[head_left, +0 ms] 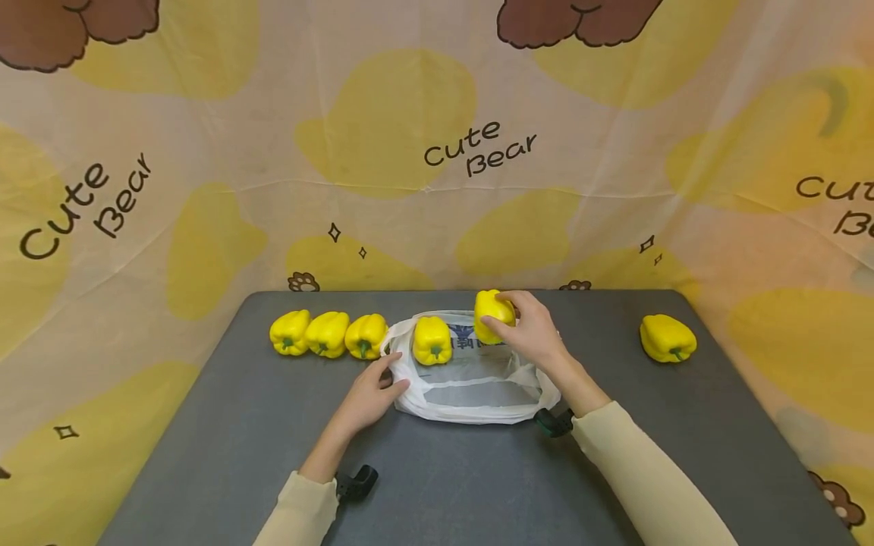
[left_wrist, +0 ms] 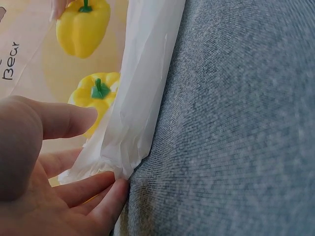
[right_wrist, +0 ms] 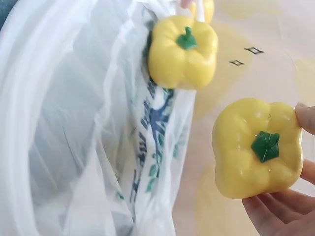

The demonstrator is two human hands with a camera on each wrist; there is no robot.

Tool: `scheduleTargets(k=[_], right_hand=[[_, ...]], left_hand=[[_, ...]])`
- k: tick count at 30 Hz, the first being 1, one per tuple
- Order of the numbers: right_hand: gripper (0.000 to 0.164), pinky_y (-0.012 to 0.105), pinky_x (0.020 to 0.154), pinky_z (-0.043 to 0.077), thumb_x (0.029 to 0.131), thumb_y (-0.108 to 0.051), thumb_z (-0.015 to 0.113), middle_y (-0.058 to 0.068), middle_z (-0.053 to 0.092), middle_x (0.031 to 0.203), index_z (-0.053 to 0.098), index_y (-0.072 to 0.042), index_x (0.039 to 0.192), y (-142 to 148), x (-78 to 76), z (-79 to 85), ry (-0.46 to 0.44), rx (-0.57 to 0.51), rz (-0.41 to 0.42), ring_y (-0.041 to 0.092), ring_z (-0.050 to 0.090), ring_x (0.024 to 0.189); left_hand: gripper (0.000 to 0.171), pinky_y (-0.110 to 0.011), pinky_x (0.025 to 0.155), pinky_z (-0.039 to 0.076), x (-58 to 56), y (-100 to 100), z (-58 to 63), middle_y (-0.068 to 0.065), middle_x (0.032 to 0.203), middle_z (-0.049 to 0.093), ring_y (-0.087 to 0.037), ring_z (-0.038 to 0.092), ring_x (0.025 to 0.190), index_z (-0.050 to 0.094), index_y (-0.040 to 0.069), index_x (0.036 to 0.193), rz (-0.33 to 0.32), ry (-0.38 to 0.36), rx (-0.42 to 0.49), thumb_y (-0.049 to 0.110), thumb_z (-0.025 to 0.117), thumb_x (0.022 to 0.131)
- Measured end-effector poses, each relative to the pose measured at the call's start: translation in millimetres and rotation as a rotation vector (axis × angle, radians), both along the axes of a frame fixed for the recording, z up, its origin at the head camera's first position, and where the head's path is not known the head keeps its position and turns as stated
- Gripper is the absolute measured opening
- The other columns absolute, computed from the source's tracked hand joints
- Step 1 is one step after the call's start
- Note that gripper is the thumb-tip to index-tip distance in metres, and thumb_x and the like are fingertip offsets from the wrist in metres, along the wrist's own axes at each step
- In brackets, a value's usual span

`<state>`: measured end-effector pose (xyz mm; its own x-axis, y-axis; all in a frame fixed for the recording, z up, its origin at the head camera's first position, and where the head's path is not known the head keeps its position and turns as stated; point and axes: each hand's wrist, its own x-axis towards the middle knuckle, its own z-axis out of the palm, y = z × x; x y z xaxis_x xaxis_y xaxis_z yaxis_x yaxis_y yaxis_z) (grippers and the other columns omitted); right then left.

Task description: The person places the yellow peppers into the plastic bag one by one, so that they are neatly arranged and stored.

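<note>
A white plastic bag (head_left: 478, 413) with blue print lies with its mouth spread wide on the dark table. One yellow bell pepper (head_left: 432, 343) rests inside it, toward the left. My right hand (head_left: 536, 334) grips another yellow bell pepper (right_wrist: 258, 147) between thumb and fingers, above the bag's back right part; its green stem shows in the right wrist view. At the bag's left side, the fingers of my left hand (head_left: 369, 394) touch the plastic. In the left wrist view its thumb stands apart from the bag's folded edge (left_wrist: 125, 142).
Three yellow bell peppers (head_left: 328, 334) stand in a row left of the bag. Another single bell pepper (head_left: 668, 338) lies at the table's right. Behind the grey table (head_left: 451, 485) hangs a patterned cloth (head_left: 410, 121).
</note>
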<state>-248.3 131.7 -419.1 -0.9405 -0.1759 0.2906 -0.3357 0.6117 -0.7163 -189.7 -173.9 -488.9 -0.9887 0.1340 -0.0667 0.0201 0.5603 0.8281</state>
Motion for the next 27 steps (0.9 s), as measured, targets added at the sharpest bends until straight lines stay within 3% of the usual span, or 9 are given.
scheduleTargets(k=[27], right_hand=[[0.059,0.048,0.105,0.047,0.094,-0.041,0.073,0.016,0.059,0.136,0.06,-0.003,0.136,-35.9,-13.7,-33.7,-0.167,0.066,0.018,0.033,0.056,0.124]], left_hand=[[0.056,-0.052,0.104,0.048,1.4,-1.4,1.2,-0.027,0.153,0.042,-0.043,0.055,0.129,0.048,0.006,0.15,-0.015,0.028,-0.004,0.02,0.067,0.099]])
